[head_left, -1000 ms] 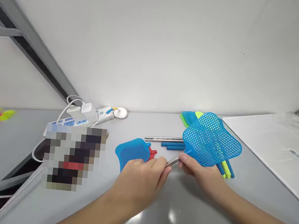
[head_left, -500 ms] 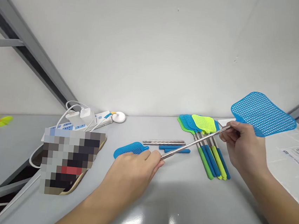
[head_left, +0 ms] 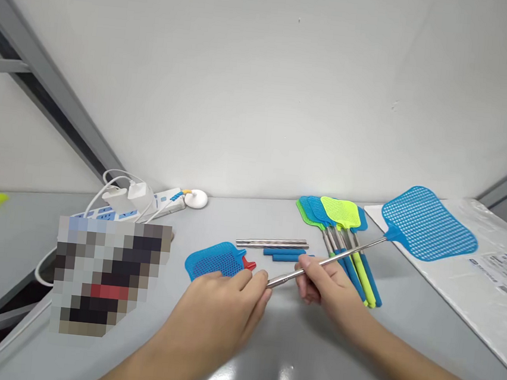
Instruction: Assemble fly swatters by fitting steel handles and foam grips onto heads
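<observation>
Right hand (head_left: pixel 322 286) slid from swatter head down the extended metal rod (head_left: pixel 332 259) to near left hand (head_left: pixel 224 304), blue fly swatter head (head_left: pixel 429 223) lowered, now over white sheet (head_left: pixel 488 266)

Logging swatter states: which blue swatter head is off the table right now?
The blue swatter head at far right, raised on the extended metal rod both hands grip. The loose blue head and the stacked swatters lie flat.

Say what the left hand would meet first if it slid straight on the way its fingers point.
Probably the right hand: the left hand points right along the metal rod both grip; depth is unclear.
</observation>
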The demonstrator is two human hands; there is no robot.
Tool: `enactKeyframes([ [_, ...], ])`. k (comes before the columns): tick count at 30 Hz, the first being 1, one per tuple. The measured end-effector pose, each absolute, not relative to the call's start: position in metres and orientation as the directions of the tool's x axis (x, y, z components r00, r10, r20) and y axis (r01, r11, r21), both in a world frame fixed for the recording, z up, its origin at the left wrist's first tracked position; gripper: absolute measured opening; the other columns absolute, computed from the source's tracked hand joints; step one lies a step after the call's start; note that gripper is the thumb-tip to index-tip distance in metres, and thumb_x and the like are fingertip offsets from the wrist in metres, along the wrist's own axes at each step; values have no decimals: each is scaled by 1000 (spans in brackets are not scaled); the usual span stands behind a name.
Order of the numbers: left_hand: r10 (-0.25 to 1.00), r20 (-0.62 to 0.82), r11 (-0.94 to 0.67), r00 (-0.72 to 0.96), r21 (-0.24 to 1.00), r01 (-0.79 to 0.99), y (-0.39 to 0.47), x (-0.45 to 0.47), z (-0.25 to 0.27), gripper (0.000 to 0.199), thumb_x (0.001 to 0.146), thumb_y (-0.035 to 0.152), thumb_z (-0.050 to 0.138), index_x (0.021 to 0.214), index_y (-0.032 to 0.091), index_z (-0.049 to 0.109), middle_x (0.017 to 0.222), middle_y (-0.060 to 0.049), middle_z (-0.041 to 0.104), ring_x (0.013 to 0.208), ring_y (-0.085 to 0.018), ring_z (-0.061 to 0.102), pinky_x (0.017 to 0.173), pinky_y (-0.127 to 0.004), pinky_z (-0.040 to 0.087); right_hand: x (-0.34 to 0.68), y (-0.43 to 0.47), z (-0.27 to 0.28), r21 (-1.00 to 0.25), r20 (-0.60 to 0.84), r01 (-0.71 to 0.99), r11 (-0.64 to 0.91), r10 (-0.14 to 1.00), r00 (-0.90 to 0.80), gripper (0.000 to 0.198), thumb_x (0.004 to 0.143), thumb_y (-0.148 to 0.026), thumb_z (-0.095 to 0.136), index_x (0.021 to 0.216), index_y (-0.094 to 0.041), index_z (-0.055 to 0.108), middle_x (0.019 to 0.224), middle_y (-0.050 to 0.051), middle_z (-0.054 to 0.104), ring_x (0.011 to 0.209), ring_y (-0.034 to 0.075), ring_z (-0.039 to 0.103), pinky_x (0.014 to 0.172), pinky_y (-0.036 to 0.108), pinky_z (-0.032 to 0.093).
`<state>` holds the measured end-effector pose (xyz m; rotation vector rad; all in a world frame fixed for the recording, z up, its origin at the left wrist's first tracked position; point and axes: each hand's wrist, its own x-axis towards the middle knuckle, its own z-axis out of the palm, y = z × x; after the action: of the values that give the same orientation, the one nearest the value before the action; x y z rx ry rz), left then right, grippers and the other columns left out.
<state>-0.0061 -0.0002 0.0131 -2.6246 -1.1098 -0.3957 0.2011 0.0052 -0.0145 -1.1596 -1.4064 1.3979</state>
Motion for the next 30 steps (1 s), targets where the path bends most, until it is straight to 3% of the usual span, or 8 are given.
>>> enactKeyframes([
  [7, 641, 341, -678, 688, -169, 716, -5, 1, -5, 11, 94, 20, 48, 83, 23, 52, 61, 4, 59, 44, -20, 55, 45, -32, 29, 186, -8, -11, -988, 53, 114, 102, 929, -366, 47, 97, -39, 42, 54, -20, 44, 56, -3, 42, 59, 12, 40, 58, 26, 32],
  [12, 631, 331, -701, 701, -143, 699, 5, -3, 6, 28, 100, 26, 35, 76, 23, 48, 57, 3, 55, 46, -19, 54, 45, -31, 19, 196, -1, 1, -973, 81, 177, 145, 942, -327, 48, 96, -41, 44, 53, -20, 42, 53, -3, 37, 56, 12, 36, 55, 28, 28],
  [15, 715, 244, -646, 656, -131, 752, 17, -10, 18, 26, 101, 28, 35, 80, 23, 50, 63, 2, 60, 49, -19, 56, 46, -29, 17, 212, 11, 6, -972, 97, 190, 141, 970, -222, 50, 95, -45, 47, 52, -20, 43, 53, -3, 38, 54, 12, 34, 54, 29, 25],
  [19, 830, 139, -524, 541, -140, 840, 30, -24, 30, 21, 99, 26, 38, 83, 23, 51, 67, 2, 63, 56, -20, 60, 49, -28, 17, 241, 32, 8, -994, 102, -34, 102, 995, 0, 51, 92, -46, 52, 49, -21, 36, 51, -4, 30, 51, 12, 30, 52, 29, 27],
  [22, 858, 101, -492, 504, -121, 862, 35, -34, 35, 24, 100, 26, 34, 83, 23, 50, 68, 2, 62, 56, -19, 60, 50, -28, 19, 260, 45, 10, -970, 98, -219, 110, 993, 64, 52, 88, -43, 58, 48, -22, 34, 48, -6, 22, 47, 11, 25, 50, 29, 28],
  [30, 848, 211, -491, 487, -36, 871, 51, -66, 44, 28, 99, 32, 35, 76, 23, 49, 69, 2, 61, 59, -17, 56, 52, -28, 22, 289, 58, 20, -897, 88, -401, 188, 963, 255, 50, 86, -38, 62, 49, -21, 33, 46, -9, 17, 44, 8, 14, 44, 24, 29],
])
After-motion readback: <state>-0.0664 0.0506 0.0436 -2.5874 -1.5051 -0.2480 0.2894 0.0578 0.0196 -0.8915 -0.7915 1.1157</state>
